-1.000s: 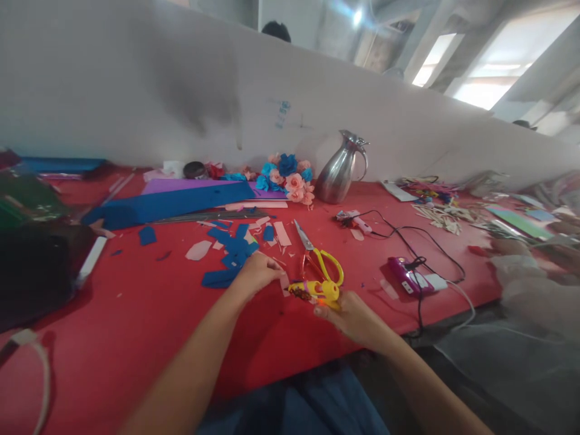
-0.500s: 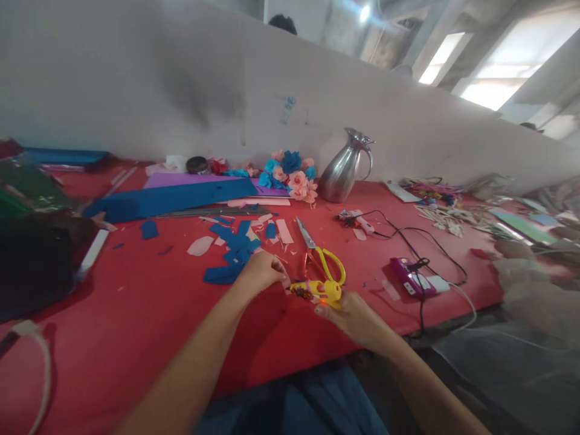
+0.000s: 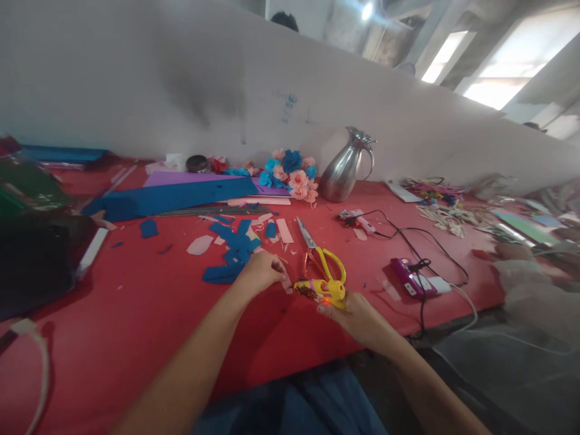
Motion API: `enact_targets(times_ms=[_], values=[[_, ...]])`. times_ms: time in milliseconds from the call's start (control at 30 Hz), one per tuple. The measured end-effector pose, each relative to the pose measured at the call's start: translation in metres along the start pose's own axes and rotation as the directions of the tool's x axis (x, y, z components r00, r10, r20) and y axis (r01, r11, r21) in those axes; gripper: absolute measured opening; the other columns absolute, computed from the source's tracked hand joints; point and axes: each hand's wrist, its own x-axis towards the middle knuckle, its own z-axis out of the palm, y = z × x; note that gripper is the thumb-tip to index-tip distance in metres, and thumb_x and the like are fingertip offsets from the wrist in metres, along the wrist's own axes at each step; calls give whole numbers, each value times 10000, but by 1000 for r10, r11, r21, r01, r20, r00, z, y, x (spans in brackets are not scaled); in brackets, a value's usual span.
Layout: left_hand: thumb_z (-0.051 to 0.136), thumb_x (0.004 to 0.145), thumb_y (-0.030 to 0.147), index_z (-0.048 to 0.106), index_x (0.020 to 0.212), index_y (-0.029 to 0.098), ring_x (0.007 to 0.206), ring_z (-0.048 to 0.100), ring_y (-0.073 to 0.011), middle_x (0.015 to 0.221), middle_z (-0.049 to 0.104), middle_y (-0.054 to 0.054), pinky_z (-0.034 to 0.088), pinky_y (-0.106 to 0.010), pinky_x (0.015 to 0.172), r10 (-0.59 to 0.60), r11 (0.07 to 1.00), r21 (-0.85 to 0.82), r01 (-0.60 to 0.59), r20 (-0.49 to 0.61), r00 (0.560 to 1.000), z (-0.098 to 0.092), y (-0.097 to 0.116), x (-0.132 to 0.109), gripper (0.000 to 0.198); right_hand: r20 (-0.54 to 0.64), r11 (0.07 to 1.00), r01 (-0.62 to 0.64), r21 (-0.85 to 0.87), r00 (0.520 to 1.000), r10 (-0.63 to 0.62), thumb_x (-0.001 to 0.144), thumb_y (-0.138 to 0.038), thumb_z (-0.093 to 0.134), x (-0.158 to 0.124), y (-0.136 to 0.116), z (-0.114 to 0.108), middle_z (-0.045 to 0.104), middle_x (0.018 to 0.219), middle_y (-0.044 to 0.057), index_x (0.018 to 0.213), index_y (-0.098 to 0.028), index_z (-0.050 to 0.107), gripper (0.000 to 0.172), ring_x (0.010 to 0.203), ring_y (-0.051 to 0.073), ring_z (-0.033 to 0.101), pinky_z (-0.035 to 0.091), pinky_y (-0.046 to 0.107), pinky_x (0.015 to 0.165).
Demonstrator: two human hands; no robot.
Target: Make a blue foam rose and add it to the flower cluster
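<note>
Between the fingertips of my left hand [image 3: 263,272] is a small pink paper piece [image 3: 287,284], partly hidden by the fingers. My right hand [image 3: 353,317] is wrapped round the handle of a yellow glue gun [image 3: 324,290], whose small light glows orange-red. The gun's nozzle points left, close beside the pink piece; a small gap shows between them. Just beyond the gun lie scissors [image 3: 333,263] with yellow and orange handles, blades pointing away. Blue paper pieces [image 3: 235,244] lie in a heap past my left hand.
Paper roses [image 3: 298,179] in pink and blue stand by a steel jug [image 3: 345,169] at the wall. A pink glue gun [image 3: 365,225] and a purple power strip [image 3: 410,279] with cables lie right. Blue sheets [image 3: 181,198] lie back left. Another person's sleeve [image 3: 521,284] shows at far right.
The glue gun in my right hand has moved slightly right, its nozzle drawing away from the pink paper piece. My left hand stays nearly in place, with more of the piece showing.
</note>
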Motion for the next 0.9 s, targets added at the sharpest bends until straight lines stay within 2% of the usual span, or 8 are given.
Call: enact_targets(times_ms=[133,333,533,700,800,900], values=[[617,655,206,745,726,169,691,638,-175,717,727,-59,412,-258,624,-1,1000,23,1,5,1000,0,0,0,151,-9,996,-59,-64,998,58,856,-430,515,-2,1,-3,702,791,-9,1094,-213,657,352,689,175,622,434,220,567],[615,660,205,752,759,158,698,636,-172,733,731,-63,413,-251,626,-7,999,37,7,16,1000,-1,1,0,176,-13,999,-22,28,1000,22,838,-391,550,-2,-9,-1,718,948,16,1153,-234,632,361,855,204,650,486,234,703],[619,661,207,750,742,171,694,634,-167,724,732,-52,413,-247,624,-22,999,35,21,24,999,-3,4,-1,158,17,998,7,70,1000,-8,831,-373,567,0,-9,1,707,1036,12,1159,-244,630,358,913,196,647,486,247,785],[623,655,204,748,723,183,694,639,-174,722,733,-50,415,-255,627,-21,999,38,21,13,1000,-2,4,-1,144,-16,998,-65,0,998,65,831,-395,554,-2,-6,-3,722,910,10,1133,-237,644,352,775,197,652,492,251,662],[622,650,205,749,713,181,684,638,-178,709,730,-54,416,-259,625,-1,1000,17,1,10,1000,-1,2,-1,144,7,1000,6,22,1000,-6,840,-394,546,0,-10,-1,714,953,12,1133,-239,639,344,822,197,644,485,258,715],[624,644,203,745,693,187,668,634,-173,693,727,-46,416,-256,618,7,1000,-15,-6,10,1000,-1,0,0,131,23,999,22,32,999,-22,840,-394,544,3,-9,1,708,963,15,1110,-232,647,331,833,194,635,478,259,723]])
